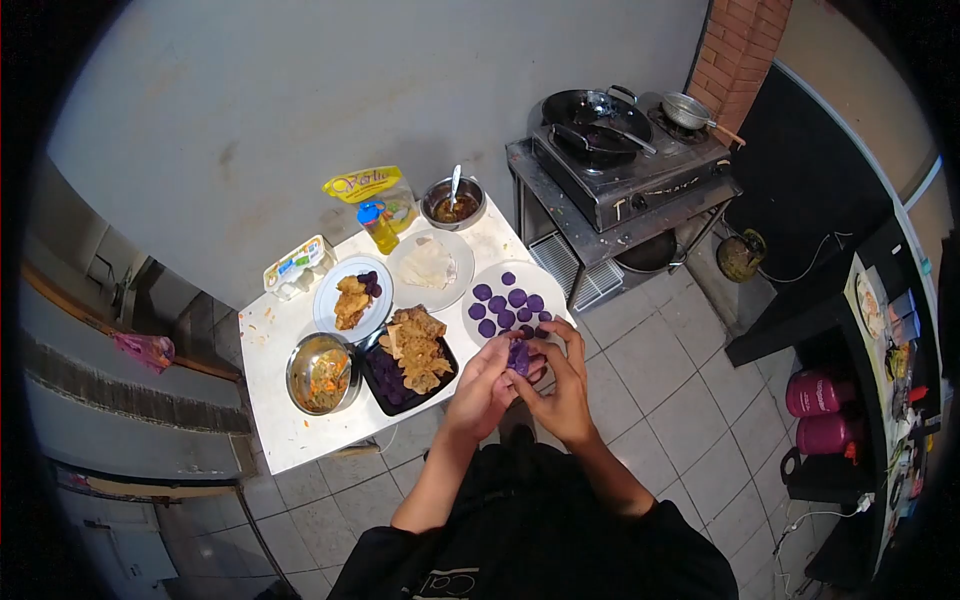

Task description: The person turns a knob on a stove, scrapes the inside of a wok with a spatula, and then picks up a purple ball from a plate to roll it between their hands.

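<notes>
A lump of purple dough (518, 357) is held between my two hands, just in front of the table's near edge. My left hand (484, 385) cups it from the left, with its fingers curled around. From the right, my right hand (563, 385) pinches it with thumb and fingertips. Right behind them a white plate (476, 284) bears several purple balls (517, 298). To the left stands a black tray (448, 377) with purple mash (385, 372) and brown fried pieces (415, 350).
On the white table (272, 432) are a steel bowl (296, 385) of shredded filling, a plate of white flour (428, 262), a plate of fried food (352, 300), an oil bottle (378, 228), an egg carton (298, 268) and a bowl of sauce (454, 205). A stove (640, 190) with a wok (597, 125) stands at back right.
</notes>
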`<state>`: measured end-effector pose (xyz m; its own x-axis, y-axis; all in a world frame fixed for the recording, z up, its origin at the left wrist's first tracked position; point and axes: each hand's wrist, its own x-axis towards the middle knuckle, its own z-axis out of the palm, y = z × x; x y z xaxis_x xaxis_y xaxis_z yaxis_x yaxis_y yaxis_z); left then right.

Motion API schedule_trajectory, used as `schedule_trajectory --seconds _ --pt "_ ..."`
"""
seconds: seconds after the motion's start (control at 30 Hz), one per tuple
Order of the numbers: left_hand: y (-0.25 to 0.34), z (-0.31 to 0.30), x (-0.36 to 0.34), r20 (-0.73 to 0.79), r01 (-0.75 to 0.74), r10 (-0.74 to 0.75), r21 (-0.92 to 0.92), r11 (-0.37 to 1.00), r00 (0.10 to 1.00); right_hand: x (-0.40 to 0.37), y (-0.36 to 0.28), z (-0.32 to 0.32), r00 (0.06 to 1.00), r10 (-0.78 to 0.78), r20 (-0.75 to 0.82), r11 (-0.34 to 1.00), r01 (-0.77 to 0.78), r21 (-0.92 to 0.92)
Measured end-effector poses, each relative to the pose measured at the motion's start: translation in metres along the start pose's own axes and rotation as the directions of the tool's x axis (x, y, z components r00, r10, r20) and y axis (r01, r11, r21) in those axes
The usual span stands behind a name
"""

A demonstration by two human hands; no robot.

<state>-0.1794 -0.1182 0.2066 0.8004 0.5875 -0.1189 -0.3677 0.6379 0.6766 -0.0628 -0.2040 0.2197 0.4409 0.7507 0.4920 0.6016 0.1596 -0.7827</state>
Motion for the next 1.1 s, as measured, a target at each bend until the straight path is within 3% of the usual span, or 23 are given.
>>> schedule_trajectory --seconds 0.03,0.13,0.23,0.37,0.47,0.57,0.67,0.83,0.93,1.1 --pt "0.0 0.007 0.0 -0.075 -0.037 0.033 -0.06 0.997 0.997 -0.001 0.0 0.002 1.0 0.008 -0.012 1.0 -0.008 -0.007" --pt "-0.012 0.0 0.008 -0.185 -0.126 0.145 0.11 0.986 0.972 -0.003 -0.004 -0.002 0.992 0.082 0.099 0.991 -0.091 0.094" --pt "-0.002 0.001 0.007 -0.214 -0.117 0.163 0.212 0.97 0.963 0.0 0.001 -0.01 0.998 -0.01 0.064 0.999 0.007 0.046" --pt "0.006 -0.002 0.008 -0.26 -0.1 0.159 0.225 0.969 0.952 0.004 0.005 -0.016 0.997 0.036 0.066 0.993 -0.043 0.112" --pt "0.003 -0.024 0.012 -0.142 -0.098 0.102 0.031 0.995 0.985 -0.004 0.0 -0.007 0.992 -0.003 0.125 0.993 -0.012 0.116" --pt "-0.013 -0.024 0.019 -0.199 -0.151 0.123 -0.131 0.98 0.972 -0.016 -0.004 0.005 0.962 0.027 0.272 0.998 -0.042 0.048" --pt "-0.014 -0.011 0.021 -0.295 -0.079 0.012 -0.217 0.973 0.955 -0.018 -0.001 0.014 0.941 0.062 0.332 0.998 -0.064 -0.006" --pt "-0.006 0.005 0.014 -0.268 -0.104 0.053 -0.181 0.978 0.962 -0.013 0.006 0.01 0.948 -0.015 0.318 1.0 0.008 0.023" --pt "-0.002 0.01 0.012 -0.259 -0.147 0.107 -0.14 0.979 0.96 -0.011 0.002 0.007 0.985 -0.001 0.174 0.98 -0.033 0.195" --pt "0.0 0.02 0.011 -0.235 -0.211 0.181 -0.111 0.971 0.955 -0.017 0.0 0.01 0.948 -0.027 0.316 0.999 0.04 -0.035"
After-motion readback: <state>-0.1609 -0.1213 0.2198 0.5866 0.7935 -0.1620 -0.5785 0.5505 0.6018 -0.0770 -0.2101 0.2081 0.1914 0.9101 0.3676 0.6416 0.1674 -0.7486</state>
